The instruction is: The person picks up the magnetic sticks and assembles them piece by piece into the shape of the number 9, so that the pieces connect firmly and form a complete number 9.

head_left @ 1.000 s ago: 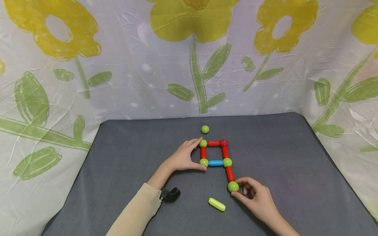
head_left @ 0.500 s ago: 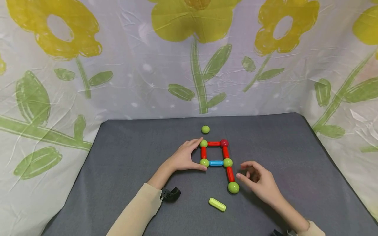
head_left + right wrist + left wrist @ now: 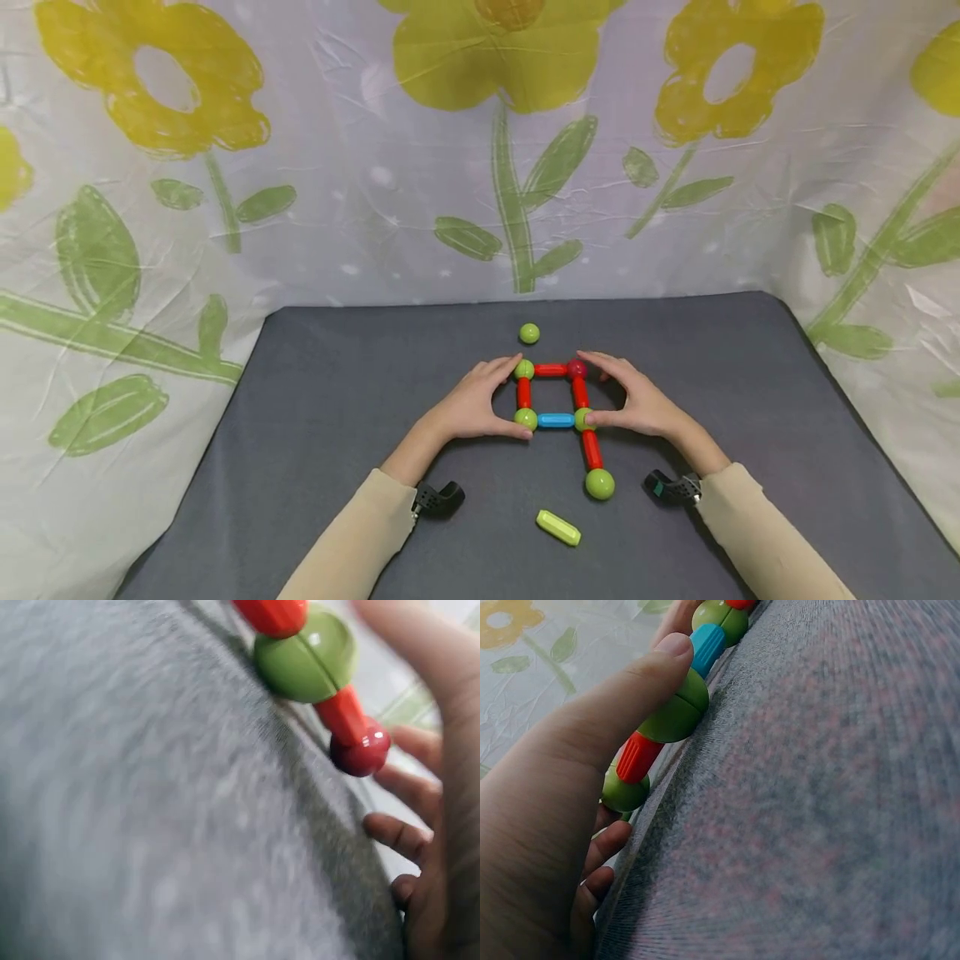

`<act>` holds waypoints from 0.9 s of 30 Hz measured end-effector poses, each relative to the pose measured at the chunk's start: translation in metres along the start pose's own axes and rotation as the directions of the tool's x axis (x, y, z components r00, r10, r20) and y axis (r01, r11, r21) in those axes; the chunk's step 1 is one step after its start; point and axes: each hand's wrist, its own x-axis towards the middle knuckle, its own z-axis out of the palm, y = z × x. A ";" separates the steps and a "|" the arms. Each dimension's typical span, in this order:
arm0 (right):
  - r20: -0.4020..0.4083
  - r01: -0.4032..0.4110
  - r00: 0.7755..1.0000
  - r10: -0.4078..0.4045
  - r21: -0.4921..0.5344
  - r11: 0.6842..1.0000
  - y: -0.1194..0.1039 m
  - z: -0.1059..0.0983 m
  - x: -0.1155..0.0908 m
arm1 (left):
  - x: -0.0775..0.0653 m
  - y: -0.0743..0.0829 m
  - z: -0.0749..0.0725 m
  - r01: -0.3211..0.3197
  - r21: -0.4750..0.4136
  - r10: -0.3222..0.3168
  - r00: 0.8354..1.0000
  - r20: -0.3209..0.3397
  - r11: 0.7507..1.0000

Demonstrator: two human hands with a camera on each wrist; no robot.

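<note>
On the dark grey tabletop lies a magnetic ball-and-stick square with green balls (image 3: 526, 419), a dark red ball (image 3: 576, 369), red sticks (image 3: 551, 370) and a blue stick (image 3: 556, 421). Another red stick (image 3: 592, 450) and green ball (image 3: 600, 484) extend from its near right corner. My left hand (image 3: 472, 406) pinches the square's left side, thumb on the near ball, fingers by the far one. My right hand (image 3: 637, 398) spans the right side, its thumb overlapping the near ball in the head view. The right wrist view shows a slight gap between that thumb and the green ball (image 3: 306, 656).
A loose yellow-green stick (image 3: 558, 528) lies nearer to me, below the square. One loose green ball (image 3: 529, 333) sits beyond the far side. The grey table (image 3: 360, 350) ends at a flower-patterned curtain (image 3: 352, 208).
My right hand has let go of the lowest green ball and moved up to the square's right side. The left hand stays on the left side.
</note>
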 end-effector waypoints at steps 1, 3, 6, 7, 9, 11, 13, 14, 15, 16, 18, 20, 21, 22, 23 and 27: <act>0.007 0.013 1.000 -0.013 -0.017 1.000 0.001 0.000 0.000 | 0.000 0.000 0.000 -0.002 0.004 0.002 1.000 0.002 1.000; 0.005 0.035 0.999 -0.035 -0.044 0.998 0.002 0.001 0.000 | 0.000 0.001 0.000 -0.009 -0.001 0.009 1.000 0.000 1.000; -0.008 0.041 0.999 -0.042 -0.059 0.997 0.002 0.001 -0.001 | 0.000 0.002 0.000 -0.015 0.001 0.015 1.000 -0.004 1.000; -0.010 0.042 0.999 -0.043 -0.057 0.998 0.001 0.002 -0.001 | 0.000 0.002 0.000 -0.015 0.002 0.015 1.000 -0.004 1.000; -0.007 0.039 0.999 -0.039 -0.052 0.998 0.001 0.003 -0.001 | 0.000 0.001 -0.001 -0.017 0.002 0.017 1.000 -0.004 1.000; 0.001 0.035 0.999 -0.035 -0.052 0.998 0.000 0.004 0.000 | -0.001 0.000 0.000 -0.012 0.007 0.012 1.000 0.000 1.000; 0.004 0.032 0.999 -0.032 -0.048 0.998 0.001 0.004 0.000 | -0.002 -0.001 0.000 -0.009 -0.014 0.009 1.000 -0.003 1.000; 0.005 0.028 1.000 -0.028 -0.048 0.998 0.001 0.004 -0.001 | -0.002 0.000 0.001 -0.011 -0.037 0.010 1.000 -0.012 0.999; 0.006 0.026 1.000 -0.026 -0.050 0.998 0.001 0.004 -0.001 | -0.003 0.000 0.001 -0.010 -0.069 0.008 1.000 -0.023 0.998; 0.007 0.021 1.000 -0.021 -0.051 0.998 0.001 0.004 0.000 | -0.004 0.001 0.002 -0.009 -0.101 0.004 0.999 -0.042 0.995; 0.009 0.019 1.000 -0.019 -0.048 0.999 0.001 0.004 0.000 | -0.006 0.004 0.003 -0.021 -0.176 0.003 0.994 -0.107 0.984; 0.013 0.018 1.000 -0.017 -0.051 0.999 0.002 0.004 0.001 | -0.011 0.010 0.005 -0.054 -0.249 0.004 0.980 -0.198 0.967; 0.016 0.017 1.000 -0.017 -0.049 0.999 0.002 0.004 0.001 | -0.014 0.013 0.006 -0.072 -0.273 0.002 0.969 -0.246 0.959; 0.018 0.016 1.000 -0.015 -0.046 0.999 0.002 0.004 0.001 | -0.018 0.017 0.008 -0.099 -0.289 0.010 0.956 -0.294 0.952; 0.019 0.014 1.000 -0.013 -0.043 0.999 0.001 0.004 0.001 | -0.022 0.022 0.010 -0.129 -0.304 0.021 0.942 -0.335 0.944; 0.019 0.001 1.000 0.000 -0.041 0.999 0.000 0.003 0.000 | -0.042 0.044 0.022 -0.237 -0.334 0.107 0.925 -0.364 0.913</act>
